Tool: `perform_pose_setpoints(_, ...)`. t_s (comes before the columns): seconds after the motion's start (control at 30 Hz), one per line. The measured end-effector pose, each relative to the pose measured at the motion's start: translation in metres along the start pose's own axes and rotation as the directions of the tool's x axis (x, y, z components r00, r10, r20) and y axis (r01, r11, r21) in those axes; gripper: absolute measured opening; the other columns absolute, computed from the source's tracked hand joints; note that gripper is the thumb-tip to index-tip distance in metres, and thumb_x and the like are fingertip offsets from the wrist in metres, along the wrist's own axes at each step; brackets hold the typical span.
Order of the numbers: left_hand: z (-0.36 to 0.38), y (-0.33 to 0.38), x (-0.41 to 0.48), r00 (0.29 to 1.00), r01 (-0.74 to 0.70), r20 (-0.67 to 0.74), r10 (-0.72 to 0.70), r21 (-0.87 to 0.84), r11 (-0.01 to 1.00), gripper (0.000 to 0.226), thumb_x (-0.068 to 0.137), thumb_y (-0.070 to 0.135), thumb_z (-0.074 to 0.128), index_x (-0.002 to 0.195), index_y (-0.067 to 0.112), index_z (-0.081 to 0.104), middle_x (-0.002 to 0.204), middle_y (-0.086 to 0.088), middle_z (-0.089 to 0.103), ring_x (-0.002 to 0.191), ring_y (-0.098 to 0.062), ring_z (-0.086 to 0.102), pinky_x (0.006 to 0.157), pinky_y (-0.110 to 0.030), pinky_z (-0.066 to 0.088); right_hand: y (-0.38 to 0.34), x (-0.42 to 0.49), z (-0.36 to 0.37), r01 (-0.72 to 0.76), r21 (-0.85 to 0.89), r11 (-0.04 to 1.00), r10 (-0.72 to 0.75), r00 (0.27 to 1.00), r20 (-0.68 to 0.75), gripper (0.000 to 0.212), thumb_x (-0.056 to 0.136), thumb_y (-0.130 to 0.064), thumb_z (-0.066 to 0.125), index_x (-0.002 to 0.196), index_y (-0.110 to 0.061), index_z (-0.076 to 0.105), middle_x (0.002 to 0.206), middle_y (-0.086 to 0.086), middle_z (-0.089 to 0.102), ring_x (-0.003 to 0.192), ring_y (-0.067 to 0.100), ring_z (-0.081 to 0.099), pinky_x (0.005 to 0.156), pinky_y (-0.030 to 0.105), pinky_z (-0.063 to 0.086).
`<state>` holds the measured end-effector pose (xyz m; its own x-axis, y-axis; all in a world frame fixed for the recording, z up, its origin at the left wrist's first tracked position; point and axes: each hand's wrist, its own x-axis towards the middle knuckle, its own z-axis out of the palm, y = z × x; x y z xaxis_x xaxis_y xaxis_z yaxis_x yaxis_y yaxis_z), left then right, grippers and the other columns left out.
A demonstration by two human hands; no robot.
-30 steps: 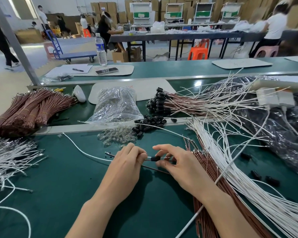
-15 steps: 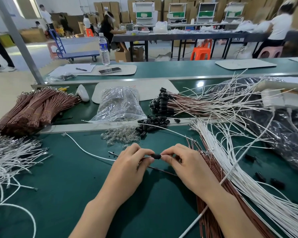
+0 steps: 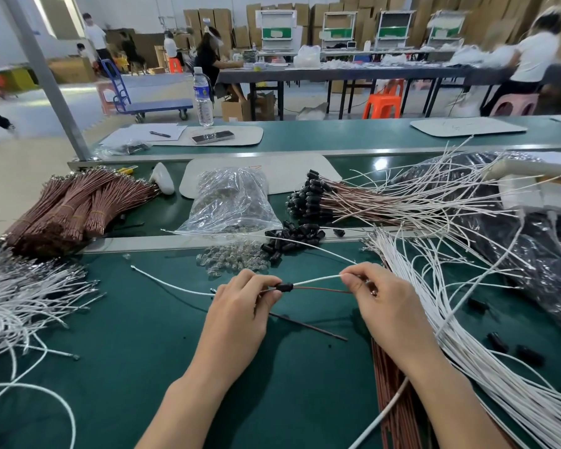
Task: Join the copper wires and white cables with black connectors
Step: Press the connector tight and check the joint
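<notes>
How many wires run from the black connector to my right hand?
2 leave the black connector: a white cable above, a copper wire just below, both pinched in the right hand.

water bottle (image 3: 203, 98), pen (image 3: 159, 134), orange stool (image 3: 382, 105)

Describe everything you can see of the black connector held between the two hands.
The black connector is a small, dark, tube-like sleeve that looks like plastic or rubber. It lies roughly level, held over the green mat. The left hand pinches its left end. From its right end a white cable and a copper wire spread apart towards the right hand, which pinches both. Finer detail is too small to tell.
</notes>
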<state>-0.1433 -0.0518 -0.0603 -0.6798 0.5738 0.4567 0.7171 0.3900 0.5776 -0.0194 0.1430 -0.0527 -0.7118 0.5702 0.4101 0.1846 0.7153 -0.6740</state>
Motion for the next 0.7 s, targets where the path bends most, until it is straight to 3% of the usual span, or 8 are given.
perform_pose_setpoints(0.23, -0.002, -0.003, -0.001, 0.996, 0.062, -0.067, -0.063, -0.011, 0.998, 0.018, 0.098, 0.024, 0.064, 0.115, 0.028, 0.069, 0.103, 0.021, 0.060, 0.105, 0.015, 0.041, 0.088, -0.031, 0.042, 0.006, 0.006, -0.013, -0.142, 0.187, 0.972, 0.176, 0.967, -0.185, 0.011, 0.098, -0.041, 0.059, 0.091, -0.035, 0.066, 0.076, -0.012, 0.068, 0.072, 0.001, 0.061, 0.058, 0.013, 0.042)
perform_pose_setpoints(0.37, -0.003, -0.008, 0.000, 0.994, 0.070, -0.088, -0.069, 0.009, 0.997, 0.017, 0.097, 0.024, 0.066, 0.113, 0.030, 0.069, 0.101, 0.022, 0.059, 0.103, 0.016, 0.042, 0.086, -0.027, 0.037, 0.007, 0.009, -0.019, -0.213, 0.328, 0.920, 0.307, 0.913, -0.268, 0.015, 0.098, -0.044, 0.058, 0.086, -0.038, 0.065, 0.075, -0.010, 0.068, 0.066, 0.005, 0.060, 0.056, 0.026, 0.043)
perform_pose_setpoints(0.53, -0.006, -0.016, 0.002, 0.995, 0.096, -0.033, -0.095, 0.040, 0.995, 0.018, 0.098, 0.027, 0.063, 0.113, 0.035, 0.067, 0.098, 0.023, 0.056, 0.094, -0.007, 0.047, 0.086, -0.019, 0.030, 0.012, 0.012, -0.026, -0.222, 0.492, 0.842, 0.415, 0.850, -0.326, 0.012, 0.099, -0.040, 0.058, 0.089, -0.035, 0.065, 0.080, -0.020, 0.071, 0.065, 0.006, 0.065, 0.059, 0.028, 0.052)
perform_pose_setpoints(0.7, -0.014, -0.026, 0.003, 0.994, 0.108, 0.003, -0.108, 0.015, 0.994, 0.017, 0.098, 0.025, 0.064, 0.110, 0.037, 0.067, 0.096, 0.021, 0.058, 0.101, 0.013, 0.039, 0.088, -0.027, 0.035, 0.017, 0.013, -0.031, -0.185, 0.658, 0.730, 0.525, 0.769, -0.366, 0.010, 0.099, -0.034, 0.060, 0.093, -0.029, 0.065, 0.089, -0.004, 0.069, 0.065, 0.006, 0.070, 0.055, 0.019, 0.056)
